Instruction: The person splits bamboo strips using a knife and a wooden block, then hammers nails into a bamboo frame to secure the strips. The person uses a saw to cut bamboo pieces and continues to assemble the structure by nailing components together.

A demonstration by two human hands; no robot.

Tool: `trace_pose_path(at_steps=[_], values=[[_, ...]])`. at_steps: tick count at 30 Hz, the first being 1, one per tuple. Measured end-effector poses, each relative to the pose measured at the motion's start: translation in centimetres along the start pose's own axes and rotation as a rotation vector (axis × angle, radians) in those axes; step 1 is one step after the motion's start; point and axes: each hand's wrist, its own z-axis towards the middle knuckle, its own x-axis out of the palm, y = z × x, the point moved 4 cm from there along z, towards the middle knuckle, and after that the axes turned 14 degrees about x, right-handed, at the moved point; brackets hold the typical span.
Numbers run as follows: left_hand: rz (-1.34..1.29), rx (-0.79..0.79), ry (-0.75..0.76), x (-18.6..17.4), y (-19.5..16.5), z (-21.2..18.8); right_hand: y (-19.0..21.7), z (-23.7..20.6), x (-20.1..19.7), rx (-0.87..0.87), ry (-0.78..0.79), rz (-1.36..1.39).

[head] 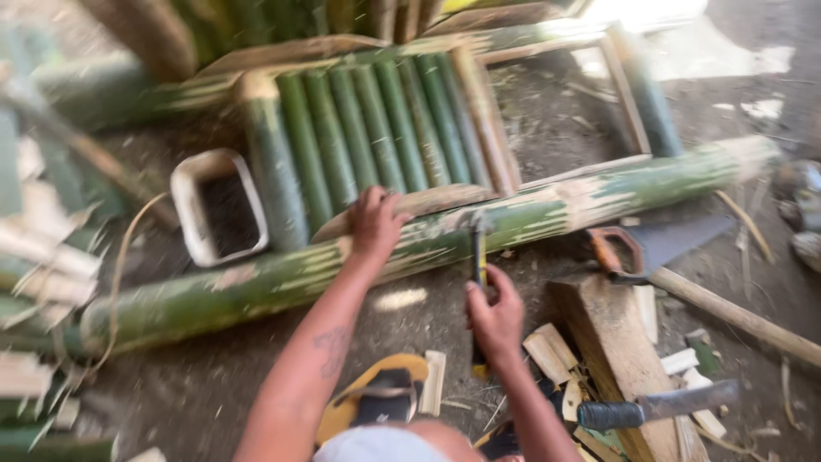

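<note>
A frame of green bamboo poles lies on the dirt floor, with a long front pole [256,287] running across and a row of several split slats [376,128] set side by side. My left hand [375,224] presses down on a flat wooden strip [428,204] at the slats' near ends. My right hand [494,318] grips a hammer [478,257] with a yellow and black handle, its head up against the front pole. The picture is motion-blurred.
A handsaw [654,248] with an orange handle rests by a wooden block [611,342]. A dark-handled knife [654,406] lies on that block among cut bamboo bits [547,351]. A white square tub [214,205] stands left. A sandal [376,398] shows below.
</note>
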Motion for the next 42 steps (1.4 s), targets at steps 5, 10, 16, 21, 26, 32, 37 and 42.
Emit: trace_pose_path(at_steps=[5,10,16,21,26,32,37,42], values=[[-0.070,-0.054,0.084,-0.5,1.1,-0.8,2.4,-1.0,0.7,-0.076,0.033,-0.008],[-0.108,0.094,-0.202,-3.1,1.2,-2.5,6.5,-3.7,4.0,-0.205,0.153,-0.146],[-0.201,-0.194,-0.607,-9.6,5.6,-15.4,9.3,-8.7,15.0,-0.286,0.509,-0.261],[-0.323,-0.575,-1.042,-17.5,10.2,-32.7,6.6,-18.4,27.5,-0.373,0.892,-0.742],[-0.155,-0.786,-1.340,-24.9,11.5,-50.8,5.0,-31.7,38.1,-0.567,1.316,-0.942],[0.007,-0.907,-1.285,-28.3,8.8,-61.0,4.7,-39.3,41.6,-0.874,1.392,-1.209],[-0.166,-1.005,-1.420,-25.9,5.8,-60.3,4.2,-38.9,39.2,-0.818,1.394,-1.188],[-0.188,-0.897,-1.506,-25.8,4.6,-56.8,3.8,-37.4,38.2,-0.539,1.361,-1.033]])
